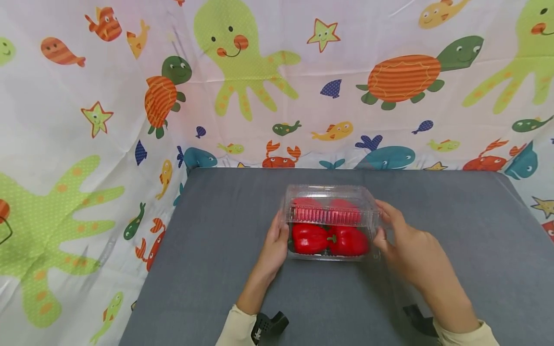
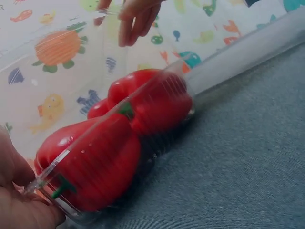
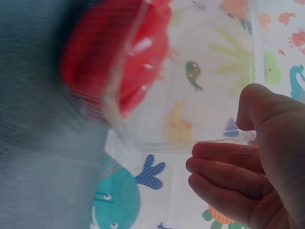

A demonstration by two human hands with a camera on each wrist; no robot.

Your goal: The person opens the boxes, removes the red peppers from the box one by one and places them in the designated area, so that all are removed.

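Observation:
A clear plastic clamshell box (image 1: pixel 333 257) stands on the grey surface, with several red bell peppers (image 1: pixel 309 239) inside. Its transparent lid (image 1: pixel 331 191) is raised, and the peppers at the back show through it. At the box's left side, my left hand (image 1: pixel 273 246) holds the rim; the left wrist view has thumb and finger pinching a corner beside one pepper (image 2: pixel 90 167) with a green stem. On the opposite side, my right hand (image 1: pixel 415 252) pinches the lid's edge between thumb and fingers, also seen in the right wrist view.
The grey cloth-covered table (image 1: pixel 207 278) reaches back to a white curtain (image 1: pixel 277 96) printed with sea animals, which also hangs along the left side. A black wrist device (image 1: pixel 270 327) sits at the left sleeve, and a dark strap (image 1: pixel 419 319) by the right one.

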